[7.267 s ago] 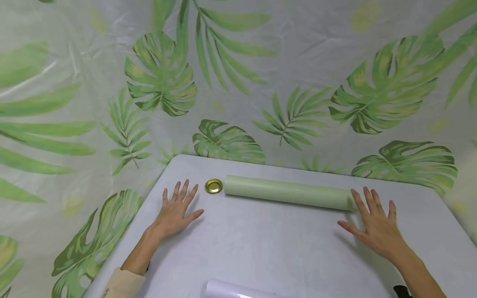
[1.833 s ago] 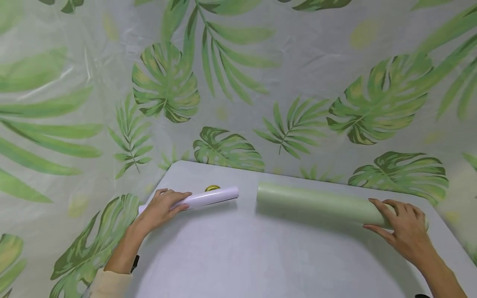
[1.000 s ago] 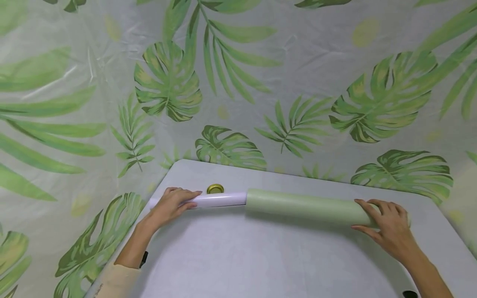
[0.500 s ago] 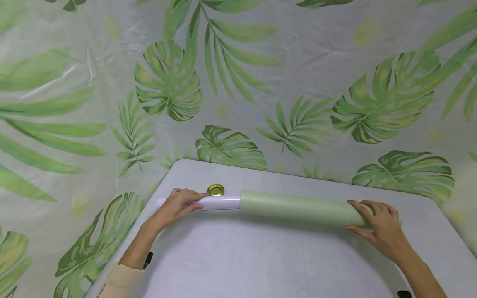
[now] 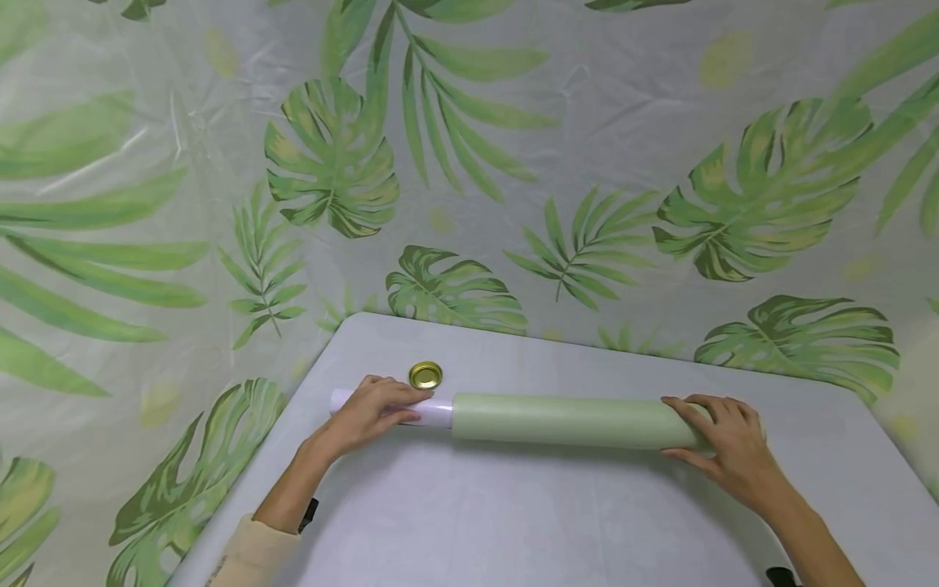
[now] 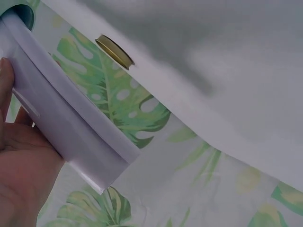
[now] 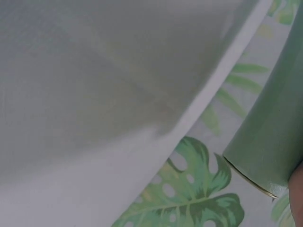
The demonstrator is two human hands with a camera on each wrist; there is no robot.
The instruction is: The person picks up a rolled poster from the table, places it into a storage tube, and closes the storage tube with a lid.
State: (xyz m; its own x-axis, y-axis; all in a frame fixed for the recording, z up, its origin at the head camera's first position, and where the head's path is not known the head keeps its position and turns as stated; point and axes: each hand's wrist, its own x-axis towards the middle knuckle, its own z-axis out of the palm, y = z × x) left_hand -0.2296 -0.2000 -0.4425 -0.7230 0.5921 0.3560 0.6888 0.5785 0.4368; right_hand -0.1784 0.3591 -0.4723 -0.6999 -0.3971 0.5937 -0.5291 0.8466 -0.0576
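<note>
My left hand [image 5: 370,414] grips a glossy pale-lilac roll of paper [image 5: 438,412], its fingers on top and thumb below. In the left wrist view the roll [image 6: 80,118] shows a lengthwise overlapping edge, and its far end goes into the open mouth of a green tube [image 6: 26,14]. My right hand [image 5: 734,444] holds the light-green tube [image 5: 557,420] near its right end, level over the table. A gold rim closes that end in the right wrist view, where the tube [image 7: 270,127] stands at the right edge. A round gold lid [image 5: 425,375] lies just behind my left fingers.
The white table [image 5: 528,522] has rounded back corners and meets a leaf-patterned sheet [image 5: 455,163] behind it. Dark bands are on both wrists, and a beige sleeve [image 5: 257,550] covers the left forearm.
The lilac roll and green tube were apart, then met; the roll has slid further into the tube. My hands have come closer together. Much earlier both hands were spread, holding nothing.
</note>
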